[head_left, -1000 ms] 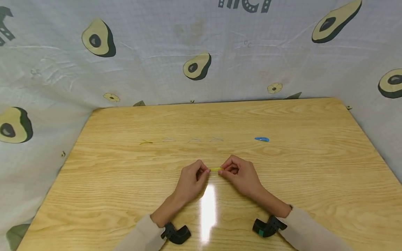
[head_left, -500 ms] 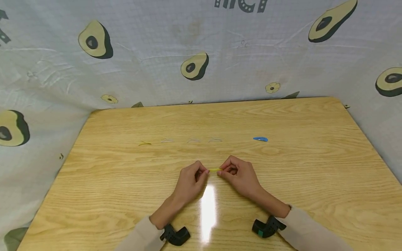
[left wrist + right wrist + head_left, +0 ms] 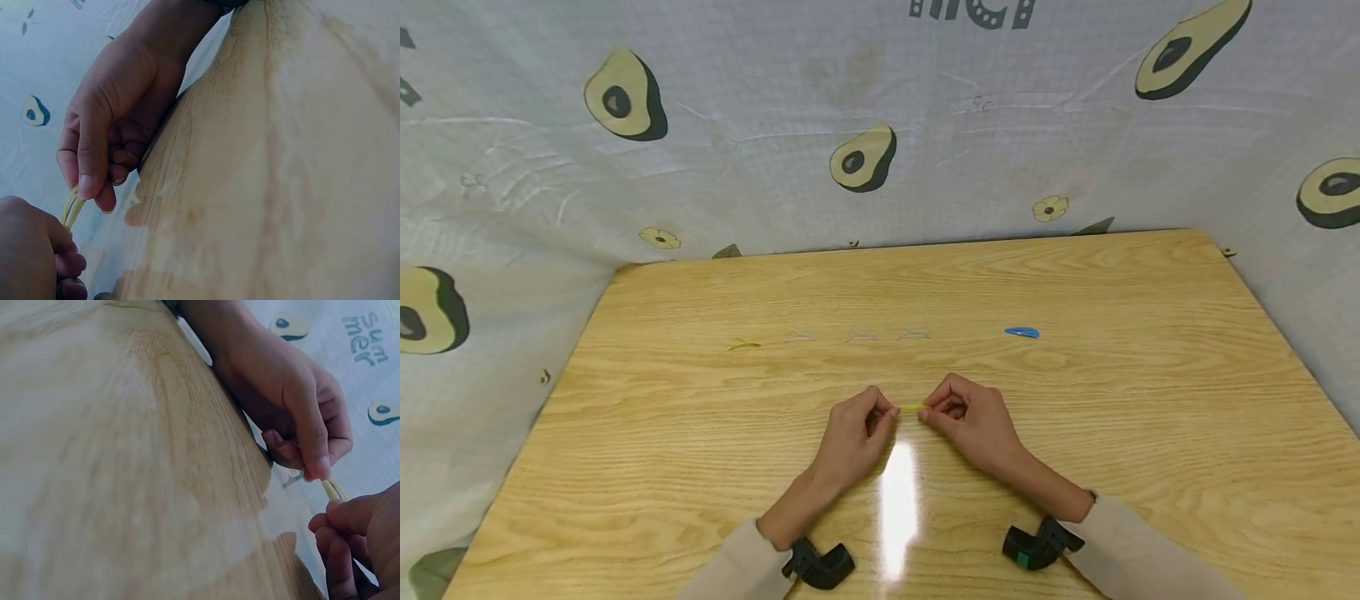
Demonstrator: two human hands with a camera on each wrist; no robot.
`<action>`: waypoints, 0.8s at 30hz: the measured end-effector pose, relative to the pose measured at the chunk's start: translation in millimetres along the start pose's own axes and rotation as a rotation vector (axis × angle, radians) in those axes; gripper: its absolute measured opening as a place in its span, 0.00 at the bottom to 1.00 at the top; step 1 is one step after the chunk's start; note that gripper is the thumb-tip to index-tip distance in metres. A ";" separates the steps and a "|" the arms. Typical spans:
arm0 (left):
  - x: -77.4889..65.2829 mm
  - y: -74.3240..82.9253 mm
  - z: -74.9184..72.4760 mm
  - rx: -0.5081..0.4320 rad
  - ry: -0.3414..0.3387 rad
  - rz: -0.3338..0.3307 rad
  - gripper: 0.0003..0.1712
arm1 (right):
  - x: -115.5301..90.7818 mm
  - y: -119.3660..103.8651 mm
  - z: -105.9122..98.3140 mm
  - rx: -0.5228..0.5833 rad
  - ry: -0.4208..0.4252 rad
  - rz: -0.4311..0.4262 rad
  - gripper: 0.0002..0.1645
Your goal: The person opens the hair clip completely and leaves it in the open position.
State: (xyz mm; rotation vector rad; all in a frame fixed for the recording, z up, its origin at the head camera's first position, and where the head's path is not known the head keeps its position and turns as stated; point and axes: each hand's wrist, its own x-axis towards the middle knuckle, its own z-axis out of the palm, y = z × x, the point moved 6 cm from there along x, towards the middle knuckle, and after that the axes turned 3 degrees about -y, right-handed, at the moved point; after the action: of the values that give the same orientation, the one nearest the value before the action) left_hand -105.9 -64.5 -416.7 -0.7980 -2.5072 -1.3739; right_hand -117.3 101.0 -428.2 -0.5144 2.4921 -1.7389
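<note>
Between both hands, above the table's middle, is a slim yellow hair clip (image 3: 912, 408). My left hand (image 3: 853, 433) pinches its left end between thumb and fingers. The right end is pinched by my right hand (image 3: 981, 423). Two narrow strands of the clip (image 3: 75, 209) show between the fingertips in the left wrist view. In the right wrist view, part of the clip (image 3: 334, 489) is hidden by fingers. Beyond the hands, a blue snap hair clip (image 3: 1022, 332) lies on the right.
The wooden table (image 3: 1150, 375) holds a row of bent-looking clips: a yellow one (image 3: 745, 343) at left, then pale ones (image 3: 862, 336). A white cloth (image 3: 737, 175) printed with avocados hangs behind. Black devices (image 3: 820, 567) sit on both wrists.
The head view has shifted slightly. Both hands keep their pinch on the yellow hair clip, with hardly any movement.
</note>
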 end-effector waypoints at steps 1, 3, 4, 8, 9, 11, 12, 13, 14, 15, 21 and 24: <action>0.0 0.2 -0.1 0.001 0.002 0.003 0.06 | -0.2 -0.6 0.0 -0.002 0.001 -0.002 0.07; -0.3 0.0 -0.1 0.000 0.005 0.010 0.07 | -0.5 -1.7 0.0 -0.004 0.002 -0.007 0.07; -0.4 0.1 -0.1 0.000 0.006 0.012 0.06 | -0.7 -2.5 0.0 -0.007 0.003 -0.010 0.07; -0.7 0.1 -0.2 -0.002 0.007 0.011 0.06 | -1.0 -4.2 0.1 -0.010 0.008 -0.017 0.08; -0.7 0.1 -0.2 -0.001 0.007 0.010 0.06 | -1.1 -4.4 0.1 -0.010 0.010 -0.019 0.08; -0.6 0.4 -0.3 -0.002 0.006 0.006 0.06 | -1.1 -4.6 0.2 -0.006 0.011 -0.021 0.07; -0.6 0.4 -0.2 -0.002 0.006 0.004 0.06 | -1.1 -4.8 0.2 -0.002 0.011 -0.023 0.07; -0.6 0.4 -0.2 -0.004 0.006 0.003 0.07 | -1.1 -4.7 0.2 0.004 0.011 -0.025 0.07; -0.6 0.3 -0.2 -0.006 0.006 0.003 0.07 | -1.1 -4.6 0.2 0.008 0.010 -0.023 0.06; -0.6 0.3 -0.2 -0.007 0.007 0.002 0.07 | -1.2 -4.7 0.2 0.012 0.010 -0.024 0.06; -0.3 0.6 -0.2 -0.005 0.007 0.004 0.07 | -1.3 -4.4 0.2 0.002 0.008 -0.011 0.07; 0.0 1.2 -0.4 -0.001 0.007 0.004 0.07 | -1.1 -4.2 0.3 -0.008 0.007 -0.006 0.08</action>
State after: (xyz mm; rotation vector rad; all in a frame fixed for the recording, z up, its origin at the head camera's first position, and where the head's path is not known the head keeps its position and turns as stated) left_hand -105.4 -64.3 -415.6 -0.7967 -2.4982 -1.3738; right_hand -115.1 99.8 -424.6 -0.5187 2.5059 -1.7362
